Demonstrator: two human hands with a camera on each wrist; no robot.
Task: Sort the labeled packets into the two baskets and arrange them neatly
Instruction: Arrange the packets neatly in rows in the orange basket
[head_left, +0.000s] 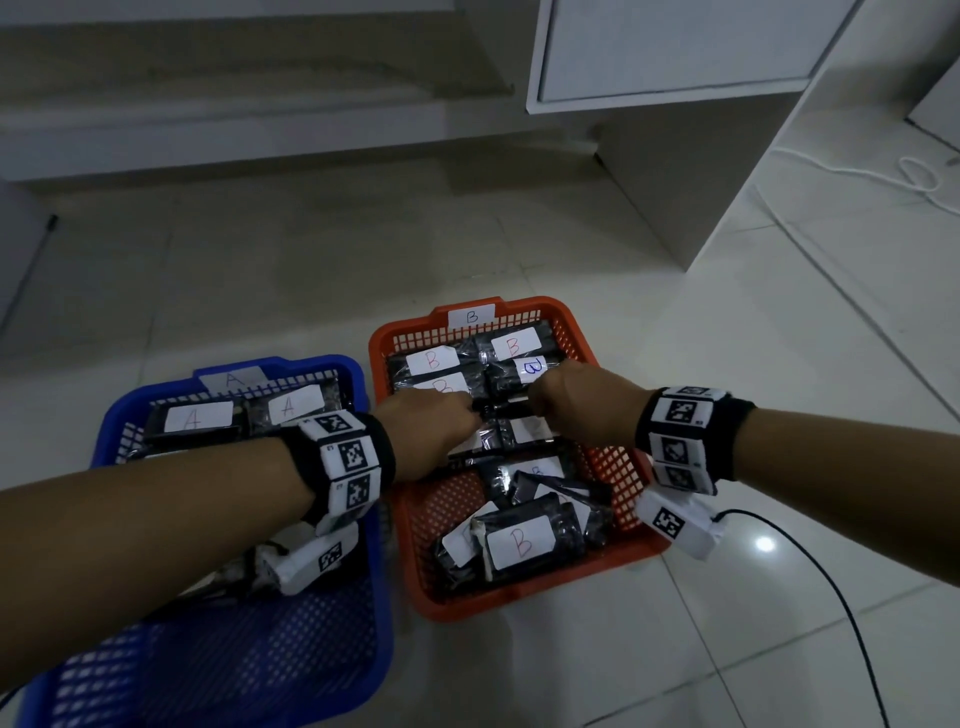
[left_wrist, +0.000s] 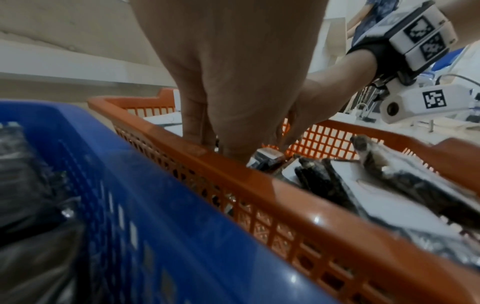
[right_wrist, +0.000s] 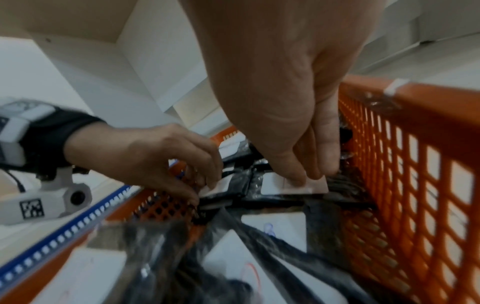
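Note:
Two baskets stand side by side on the floor: a blue basket (head_left: 234, 675) tagged A and an orange basket (head_left: 376, 338) tagged B. Black packets with white A labels (head_left: 197, 418) lie at the blue one's far end. B packets (head_left: 431, 361) sit in rows at the orange one's back, and a loose pile (head_left: 519, 540) lies at its front. Both hands are in the middle of the orange basket. My left hand (head_left: 462, 415) pinches the end of a packet (right_wrist: 223, 191) between thumb and fingers. My right hand (right_wrist: 309, 174) presses its fingertips on the neighbouring packet's label (right_wrist: 293, 187).
A white cabinet (head_left: 675, 52) hangs over the floor at the back right, with a step (head_left: 208, 130) along the back left. A black cable (head_left: 831, 571) runs over the tiles right of the orange basket, and a white cord (head_left: 924, 182) lies further back.

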